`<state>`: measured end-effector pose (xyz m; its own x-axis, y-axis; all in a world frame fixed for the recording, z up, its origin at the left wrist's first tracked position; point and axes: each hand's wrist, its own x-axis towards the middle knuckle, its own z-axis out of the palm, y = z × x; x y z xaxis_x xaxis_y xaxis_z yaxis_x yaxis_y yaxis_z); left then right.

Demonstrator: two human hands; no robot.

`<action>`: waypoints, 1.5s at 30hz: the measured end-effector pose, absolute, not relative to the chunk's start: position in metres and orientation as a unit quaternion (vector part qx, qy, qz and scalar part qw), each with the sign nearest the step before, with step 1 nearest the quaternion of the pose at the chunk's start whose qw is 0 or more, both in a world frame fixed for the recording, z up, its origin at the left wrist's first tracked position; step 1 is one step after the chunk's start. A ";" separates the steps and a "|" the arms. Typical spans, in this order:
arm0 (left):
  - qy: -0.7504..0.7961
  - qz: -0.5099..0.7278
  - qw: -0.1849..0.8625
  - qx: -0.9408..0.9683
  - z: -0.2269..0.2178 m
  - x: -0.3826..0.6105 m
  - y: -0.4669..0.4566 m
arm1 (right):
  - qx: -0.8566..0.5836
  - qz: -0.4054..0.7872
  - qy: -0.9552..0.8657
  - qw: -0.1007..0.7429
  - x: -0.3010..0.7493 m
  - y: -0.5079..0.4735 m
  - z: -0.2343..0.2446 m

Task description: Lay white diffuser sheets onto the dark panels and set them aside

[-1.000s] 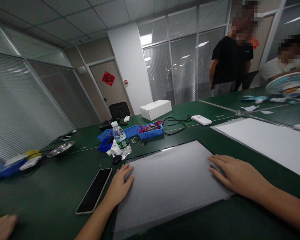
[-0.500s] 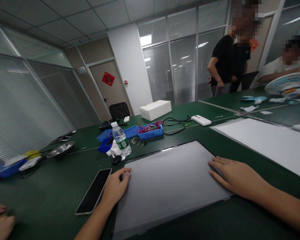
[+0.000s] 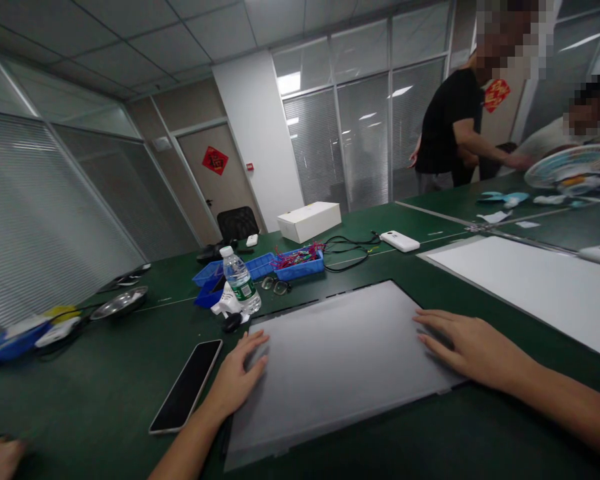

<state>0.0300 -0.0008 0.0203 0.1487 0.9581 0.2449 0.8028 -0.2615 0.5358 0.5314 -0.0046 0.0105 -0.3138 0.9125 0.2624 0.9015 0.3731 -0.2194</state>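
A pale grey, translucent sheet (image 3: 335, 363) with dark edging lies flat on the green table in front of me. At its left edge rests my left hand (image 3: 241, 373), fingers apart, fingertips on or just over the sheet. My right hand (image 3: 460, 343) is at the opposite edge with its fingers stretched out across the border. Neither hand grips anything. A phone (image 3: 186, 387) with a dark screen lies left of my left hand. Beyond the sheet's far left corner stands a water bottle (image 3: 242, 283), with a small black object (image 3: 231, 323) near its base.
Farther back are glasses (image 3: 276, 286), a blue tray (image 3: 300, 267) of red wires, black cables and a white box (image 3: 309, 222). A white board (image 3: 525, 280) lies to the right, a metal dish (image 3: 120, 304) to the left. Another person's hand (image 3: 0, 457) shows at lower left; people are at the far right.
My left hand has shifted slightly right over the sheet, its fingers spreading wider. My right hand has barely moved. The standing person in black now leans and reaches toward the right.
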 end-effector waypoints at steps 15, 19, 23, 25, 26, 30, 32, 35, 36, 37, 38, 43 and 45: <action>0.597 0.256 0.107 0.753 0.016 0.021 0.000 | -0.761 -0.015 -0.645 0.073 0.640 0.057 -0.034; 0.595 0.258 0.108 0.753 0.019 0.020 -0.002 | -0.745 -0.005 -0.664 0.063 0.637 0.055 -0.039; 0.598 0.247 0.107 0.755 0.019 0.020 -0.003 | -0.750 -0.015 -0.660 0.051 0.632 0.051 -0.030; 0.598 0.242 0.107 0.757 0.019 0.020 -0.003 | -0.755 -0.025 -0.654 0.051 0.636 0.052 -0.026; 0.598 0.238 0.108 0.758 0.019 0.020 -0.004 | -0.756 -0.040 -0.652 0.051 0.640 0.053 -0.025; 0.600 0.230 0.108 0.759 0.020 0.020 -0.004 | -0.765 -0.137 -0.628 0.047 0.658 0.058 -0.026; 0.601 0.227 0.109 0.759 0.020 0.019 -0.004 | -0.787 -0.116 -0.604 0.040 0.665 0.061 -0.030; 0.599 0.226 0.115 0.759 0.020 0.018 -0.004 | -0.808 -0.024 -0.587 0.041 0.671 0.063 -0.035; 0.599 0.226 0.116 0.759 0.020 0.017 -0.004 | -0.807 -0.009 -0.589 0.044 0.672 0.063 -0.036; 0.598 0.226 0.117 0.760 0.019 0.017 -0.004 | -0.804 -0.005 -0.593 0.048 0.673 0.063 -0.037; 0.599 0.227 0.117 0.759 0.020 0.017 -0.004 | -0.800 -0.007 -0.598 0.050 0.672 0.062 -0.036; 0.598 0.224 0.119 0.760 0.021 0.017 -0.005 | -0.772 -0.025 -0.633 0.038 0.664 0.051 -0.027; 0.597 0.226 0.120 0.760 0.022 0.018 -0.005 | -0.766 -0.034 -0.641 0.039 0.660 0.046 -0.023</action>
